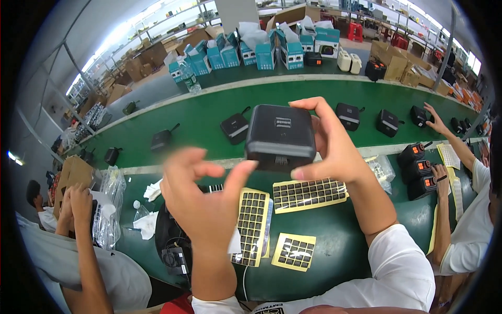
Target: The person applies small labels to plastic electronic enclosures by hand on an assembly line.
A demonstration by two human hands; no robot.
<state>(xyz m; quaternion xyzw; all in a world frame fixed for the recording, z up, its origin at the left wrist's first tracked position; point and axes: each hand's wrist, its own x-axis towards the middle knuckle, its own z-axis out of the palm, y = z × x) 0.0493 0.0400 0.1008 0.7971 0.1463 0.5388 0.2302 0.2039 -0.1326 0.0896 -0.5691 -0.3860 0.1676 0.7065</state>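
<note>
Two bare hands hold a small black box-shaped device [281, 137] up above the near edge of the green counter [334, 235]. The right hand [329, 146] has its grip closed on the device, thumb under the lower edge and fingers over the top right corner. The left hand [206, 196] is blurred, its grip loose, with only the thumb tip touching the lower left corner. Below them on the counter lie yellow sheets of small black square pads [309, 193], and a black fan-like part [175, 259] sits at the near left edge. Farther off, a green conveyor belt [209, 112] carries more black devices [234, 128] spaced apart, and teal boxes [261, 52] line the shelf beyond. Co-workers' arms [78, 209] show at both sides. With one hand bearing nearly all the weight, the device could well slip and drop onto the pad sheets, scattering or creasing them.
</note>
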